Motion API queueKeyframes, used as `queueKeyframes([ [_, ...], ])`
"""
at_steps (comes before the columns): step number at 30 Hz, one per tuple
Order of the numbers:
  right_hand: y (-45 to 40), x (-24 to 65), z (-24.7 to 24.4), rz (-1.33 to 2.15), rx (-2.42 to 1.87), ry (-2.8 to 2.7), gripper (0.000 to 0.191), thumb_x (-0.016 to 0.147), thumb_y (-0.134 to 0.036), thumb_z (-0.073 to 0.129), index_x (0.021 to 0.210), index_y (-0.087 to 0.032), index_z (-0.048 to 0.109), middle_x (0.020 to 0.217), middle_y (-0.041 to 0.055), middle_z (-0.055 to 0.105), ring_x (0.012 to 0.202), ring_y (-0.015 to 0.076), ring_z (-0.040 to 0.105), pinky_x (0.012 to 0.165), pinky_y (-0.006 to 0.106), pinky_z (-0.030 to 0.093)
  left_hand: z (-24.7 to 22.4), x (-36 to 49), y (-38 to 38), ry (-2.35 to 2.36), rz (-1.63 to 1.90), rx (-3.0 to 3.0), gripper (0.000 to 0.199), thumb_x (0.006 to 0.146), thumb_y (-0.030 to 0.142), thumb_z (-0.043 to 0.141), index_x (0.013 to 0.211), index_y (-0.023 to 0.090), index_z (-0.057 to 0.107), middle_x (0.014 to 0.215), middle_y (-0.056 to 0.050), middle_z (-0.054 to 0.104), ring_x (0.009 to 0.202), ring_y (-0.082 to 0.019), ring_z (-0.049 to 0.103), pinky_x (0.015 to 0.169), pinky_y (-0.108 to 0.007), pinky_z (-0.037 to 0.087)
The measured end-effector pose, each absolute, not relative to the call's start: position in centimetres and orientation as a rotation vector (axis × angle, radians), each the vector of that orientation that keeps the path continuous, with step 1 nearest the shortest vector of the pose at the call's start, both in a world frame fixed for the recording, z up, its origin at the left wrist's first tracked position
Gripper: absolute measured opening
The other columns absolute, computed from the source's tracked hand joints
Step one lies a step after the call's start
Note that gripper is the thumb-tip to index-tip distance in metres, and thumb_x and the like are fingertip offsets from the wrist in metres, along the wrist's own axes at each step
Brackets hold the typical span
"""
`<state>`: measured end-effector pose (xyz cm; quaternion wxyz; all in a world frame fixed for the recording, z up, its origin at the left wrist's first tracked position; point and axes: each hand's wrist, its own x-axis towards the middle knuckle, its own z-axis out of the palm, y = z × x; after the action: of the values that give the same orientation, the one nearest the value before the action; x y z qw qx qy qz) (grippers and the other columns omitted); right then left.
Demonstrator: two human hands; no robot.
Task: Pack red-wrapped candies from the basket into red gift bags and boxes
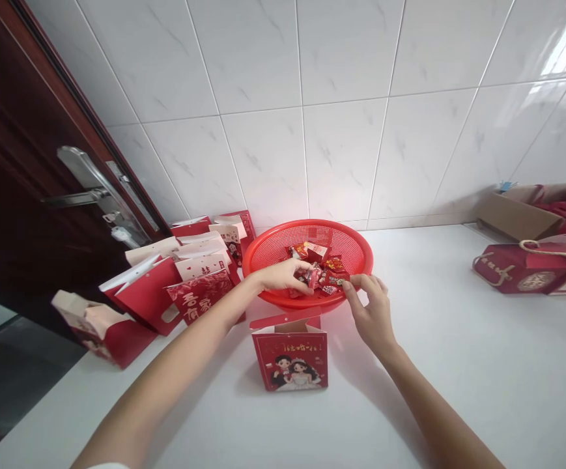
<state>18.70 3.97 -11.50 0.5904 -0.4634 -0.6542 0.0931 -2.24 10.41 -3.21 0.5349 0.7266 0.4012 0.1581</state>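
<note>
A red plastic basket [307, 228] with mesh sides holds several wrapped candies [334, 264]. My left hand [287, 275] reaches over its left rim, fingers closed around a pink-and-red wrapped candy [314, 277]. At the basket's right front rim, my right hand [370, 306] pinches the edge of a red candy packet [335, 280] between thumb and fingertips. In front of the basket, between my forearms, a red gift box [290, 365] stands upright with its top open. A cartoon bride and groom are printed on its front; its inside is mostly hidden.
Several red and cream gift boxes [150, 296] stand at the left, near a dark door with a metal handle [84, 176]. At the right lie a red box with a rope handle [527, 273] and a cardboard carton [517, 215] with red items. A tiled wall [341, 150] borders the white table [458, 352].
</note>
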Motion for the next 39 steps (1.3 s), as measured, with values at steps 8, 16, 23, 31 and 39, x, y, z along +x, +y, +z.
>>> queueKeyframes([
  [8, 3.6, 18.2, -11.4, 0.154, -1.083, -1.545, 0.027, 0.100, -0.043, 0.050, 0.080, -0.026, 0.056, 0.081, 0.0015, 0.069, 0.084, 0.0239, 0.062, 0.097, 0.046, 0.040, -3.5, -2.6, 10.4, 0.969, 0.513, 1.597, 0.034, 0.070, 0.024, 0.080, 0.102, 0.015, 0.071, 0.086, -0.002, 0.071, 0.075, -0.014, 0.066, 0.071, -0.027, 0.053],
  [16, 3.4, 18.3, -10.9, 0.190, -1.104, -1.604, 0.029, 0.101, -0.046, 0.053, 0.082, -0.026, 0.062, 0.080, 0.0018, 0.071, 0.083, 0.0243, 0.062, 0.100, 0.048, 0.037, -3.9, -2.6, 10.6, 0.890, 0.693, 1.546, 0.049, 0.061, 0.021, 0.093, 0.106, 0.014, 0.076, 0.094, -0.005, 0.077, 0.088, -0.018, 0.070, 0.087, -0.034, 0.055],
  [23, 3.5, 18.1, -10.7, 0.269, -1.095, -1.567, 0.036, 0.099, -0.056, 0.054, 0.084, -0.026, 0.067, 0.086, 0.0034, 0.073, 0.089, 0.0254, 0.063, 0.101, 0.050, 0.035, -3.4, -1.0, 9.9, 0.792, 0.667, 1.626, 0.049, 0.060, 0.023, 0.094, 0.104, 0.015, 0.073, 0.095, -0.005, 0.073, 0.092, -0.019, 0.068, 0.086, -0.036, 0.055],
  [31, 3.5, 19.1, -10.0, 0.532, -1.073, -1.533, 0.039, 0.097, -0.057, 0.053, 0.075, -0.025, 0.057, 0.079, 0.0009, 0.067, 0.081, 0.0227, 0.061, 0.093, 0.045, 0.044, -2.7, -0.2, 9.8, 0.717, 0.575, 1.710, 0.043, 0.064, 0.017, 0.089, 0.105, 0.016, 0.075, 0.100, -0.006, 0.073, 0.098, -0.020, 0.068, 0.089, -0.035, 0.054],
  [39, 3.3, 19.2, -9.4, 0.624, -1.039, -1.488, 0.035, 0.098, -0.052, 0.052, 0.077, -0.024, 0.055, 0.078, 0.0019, 0.066, 0.076, 0.0208, 0.060, 0.076, 0.036, 0.049, -2.5, -1.3, 11.0, 0.778, 0.558, 1.774, 0.044, 0.069, 0.029, 0.089, 0.108, 0.015, 0.077, 0.084, -0.005, 0.076, 0.079, -0.018, 0.072, 0.078, -0.033, 0.058],
])
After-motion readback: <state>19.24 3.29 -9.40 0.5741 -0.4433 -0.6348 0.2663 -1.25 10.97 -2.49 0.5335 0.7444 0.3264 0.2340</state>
